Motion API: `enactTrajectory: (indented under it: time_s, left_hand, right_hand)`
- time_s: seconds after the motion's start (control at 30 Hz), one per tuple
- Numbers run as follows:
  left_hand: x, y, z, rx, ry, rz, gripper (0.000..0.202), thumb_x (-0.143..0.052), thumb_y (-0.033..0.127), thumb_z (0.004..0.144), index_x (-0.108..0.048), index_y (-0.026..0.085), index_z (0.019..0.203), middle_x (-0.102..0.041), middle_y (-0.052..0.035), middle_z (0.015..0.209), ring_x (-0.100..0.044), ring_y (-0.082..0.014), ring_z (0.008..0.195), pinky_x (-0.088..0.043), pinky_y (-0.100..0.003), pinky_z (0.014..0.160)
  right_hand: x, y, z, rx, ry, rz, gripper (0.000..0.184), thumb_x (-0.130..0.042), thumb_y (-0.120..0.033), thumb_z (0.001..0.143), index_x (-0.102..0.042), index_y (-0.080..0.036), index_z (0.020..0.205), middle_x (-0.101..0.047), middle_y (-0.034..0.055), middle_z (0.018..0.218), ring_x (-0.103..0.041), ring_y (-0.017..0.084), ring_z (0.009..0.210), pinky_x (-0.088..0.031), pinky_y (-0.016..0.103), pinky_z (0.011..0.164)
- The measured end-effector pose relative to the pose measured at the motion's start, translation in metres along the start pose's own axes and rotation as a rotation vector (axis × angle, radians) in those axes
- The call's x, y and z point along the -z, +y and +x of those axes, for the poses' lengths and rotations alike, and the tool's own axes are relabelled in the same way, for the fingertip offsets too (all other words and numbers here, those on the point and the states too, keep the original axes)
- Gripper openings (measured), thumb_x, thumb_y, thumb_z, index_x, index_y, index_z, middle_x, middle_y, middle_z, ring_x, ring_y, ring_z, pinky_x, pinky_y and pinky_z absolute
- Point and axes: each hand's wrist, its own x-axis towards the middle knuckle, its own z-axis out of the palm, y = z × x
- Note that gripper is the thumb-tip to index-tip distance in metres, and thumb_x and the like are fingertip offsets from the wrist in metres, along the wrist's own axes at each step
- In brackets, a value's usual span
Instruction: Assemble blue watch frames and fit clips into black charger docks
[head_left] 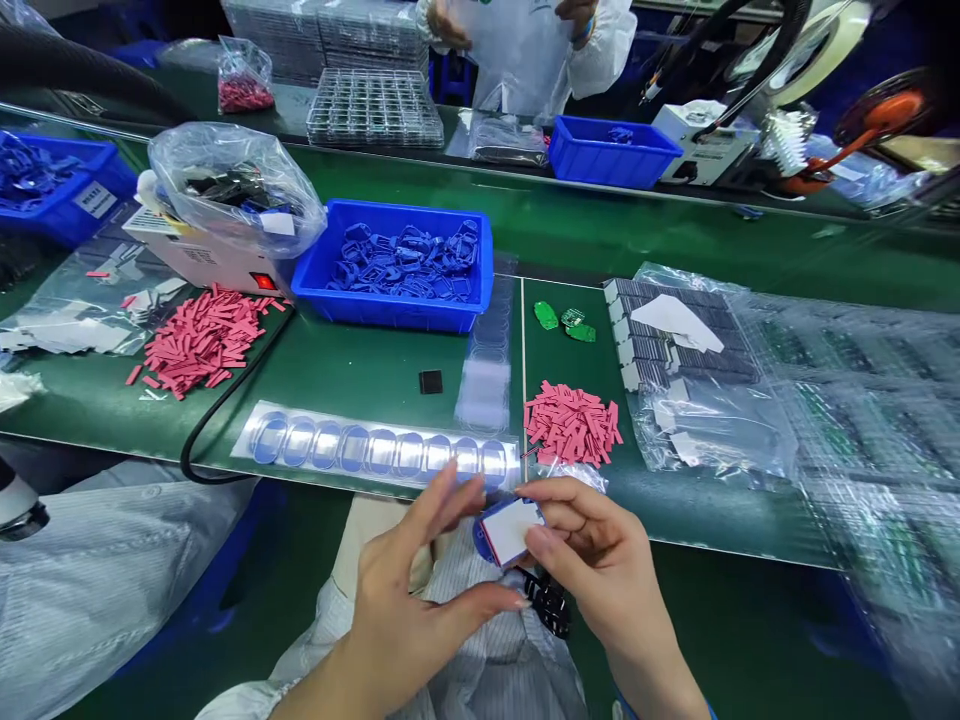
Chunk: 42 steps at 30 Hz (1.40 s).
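Note:
Between thumb and fingers, my right hand [600,560] holds a small blue plastic housing [482,541] with a white rectangular piece [510,530] on its face and a thin red edge along one side. My left hand [409,600] is just left of it, fingers spread and thumb stretched out beneath the housing, with nothing in its grasp. On the bench edge beyond my hands lies a clear strip [379,450] of oval blue-tinted film pieces. Close by sits a pile of pink strips [572,424].
A blue bin [390,313] holds blue plastic parts. Another pink pile [206,340] lies left, beside a black cable [225,400]. Green circuit boards [581,332] and a black square [430,382] rest mid-bench. Stacked grey pieces [682,350] are right. A co-worker's sleeve [604,50] shows across.

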Motion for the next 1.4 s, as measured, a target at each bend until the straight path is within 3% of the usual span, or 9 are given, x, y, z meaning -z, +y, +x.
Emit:
enactTrajectory:
  time_s: [0.07,0.17,0.3,0.47,0.63,0.77,0.97,1.17,1.4]
  left_hand:
    - [-0.002,-0.004,-0.001,0.24,-0.077,-0.212,0.086,-0.078,0.032,0.062,-0.033,0.037,0.135,-0.062,-0.0047,0.123,-0.062,-0.0225,0.105,-0.049,-0.032,0.091]
    - [-0.006,-0.01,0.004,0.575,-0.256,-0.565,0.066,-0.059,0.052,0.074,-0.039,0.027,0.132,-0.072,-0.0098,0.101,-0.067,-0.0218,0.091,-0.054,-0.03,0.078]
    - [-0.016,-0.011,0.015,0.853,-0.42,-0.922,0.058,-0.054,0.057,0.076,-0.052,0.023,0.122,-0.072,-0.0078,0.084,-0.07,-0.0187,0.072,-0.054,-0.023,0.058]
    - [-0.031,-0.008,0.021,0.889,-0.412,-1.025,0.053,-0.068,0.044,0.07,-0.057,0.027,0.118,-0.07,-0.0039,0.086,-0.068,-0.015,0.067,-0.051,-0.019,0.054]
    - [-0.038,-0.007,0.026,0.868,-0.378,-1.004,0.052,-0.071,0.04,0.067,-0.059,0.027,0.116,-0.07,-0.0052,0.09,-0.067,-0.0146,0.073,-0.052,-0.022,0.065]
    - [-0.036,-0.009,0.035,0.849,-0.36,-1.013,0.044,-0.071,0.035,0.069,-0.063,0.027,0.112,-0.073,-0.0041,0.086,-0.068,-0.015,0.079,-0.051,-0.02,0.07]
    - [-0.025,-0.023,0.054,0.873,-0.228,-1.012,0.027,-0.066,0.032,0.076,-0.069,0.019,0.1,-0.073,-0.0053,0.095,-0.067,-0.016,0.088,-0.052,-0.024,0.081]
    - [-0.025,-0.039,0.06,0.815,-0.113,-1.008,0.026,-0.062,0.032,0.08,-0.067,0.021,0.102,-0.072,-0.0048,0.098,-0.065,-0.0151,0.092,-0.051,-0.026,0.085]
    - [-0.029,-0.039,0.06,0.859,-0.039,-1.014,0.028,-0.069,0.036,0.073,-0.07,0.02,0.096,-0.074,-0.004,0.092,-0.066,-0.0131,0.083,-0.052,-0.023,0.077]
  right_hand:
    - [0.003,-0.004,0.001,0.031,0.02,-0.088,0.018,-0.063,-0.027,0.079,-0.064,-0.02,0.095,-0.067,0.0003,0.063,-0.062,0.013,0.053,-0.052,0.02,0.049]
    - [0.008,-0.013,0.003,0.104,0.03,-0.294,0.017,-0.061,-0.026,0.079,-0.067,-0.02,0.094,-0.066,0.0016,0.068,-0.06,0.012,0.056,-0.049,0.019,0.048]
    - [0.015,-0.021,0.004,0.093,-0.165,-0.347,0.02,-0.053,-0.025,0.085,-0.066,-0.025,0.101,-0.066,0.0031,0.092,-0.06,0.009,0.061,-0.051,0.021,0.053]
    - [0.025,-0.03,0.006,0.159,-0.24,-0.357,0.022,-0.052,-0.022,0.086,-0.065,-0.027,0.103,-0.066,0.0012,0.095,-0.062,0.013,0.08,-0.054,0.025,0.067]
    - [0.029,-0.035,0.008,0.184,-0.252,-0.406,0.024,-0.051,-0.018,0.086,-0.064,-0.026,0.104,-0.066,0.0015,0.097,-0.061,0.012,0.078,-0.053,0.023,0.064]
    - [0.044,-0.034,0.021,0.241,-0.061,-0.536,0.028,-0.056,-0.022,0.083,-0.059,-0.024,0.11,-0.067,0.0022,0.092,-0.06,0.012,0.071,-0.051,0.024,0.06]
    - [0.096,-0.026,0.068,0.304,0.249,-0.859,0.021,-0.056,-0.032,0.083,-0.063,-0.02,0.099,-0.067,0.0042,0.086,-0.059,0.014,0.068,-0.049,0.027,0.056]
    - [0.108,-0.009,0.077,0.293,0.196,-0.975,0.022,-0.053,-0.034,0.085,-0.063,-0.021,0.099,-0.068,0.0051,0.086,-0.062,0.017,0.074,-0.052,0.032,0.062]
    - [0.112,-0.008,0.078,0.295,0.178,-1.039,0.019,-0.05,-0.03,0.087,-0.063,-0.021,0.098,-0.069,0.0036,0.089,-0.065,0.016,0.075,-0.055,0.028,0.059]
